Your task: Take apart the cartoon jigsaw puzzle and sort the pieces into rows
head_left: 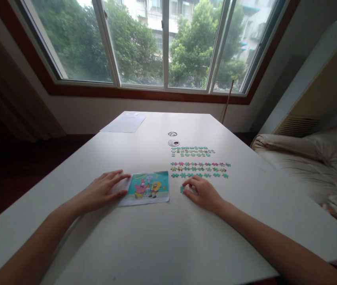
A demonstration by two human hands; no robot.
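Observation:
My left hand (108,186) lies with its fingers spread on the left edge of a cartoon picture sheet (159,189), which shows a pink and a yellow figure on teal. To the right of the sheet, my right hand (201,192) curls thumb and forefinger round a small teal jigsaw piece (182,190) at the table surface. Just beyond that hand, several loose jigsaw pieces (191,175) lie in neat rows, teal, pink and yellow. A further group of jigsaw pieces (196,154) sits in shorter rows behind them.
The white table (144,245) stretches toward a window (139,51). Two small round items (173,143) lie beyond the pieces. White paper (123,123) rests at the far left corner. A pale sofa (293,158) stands on the right, and a thin stick (228,101) leans by the wall.

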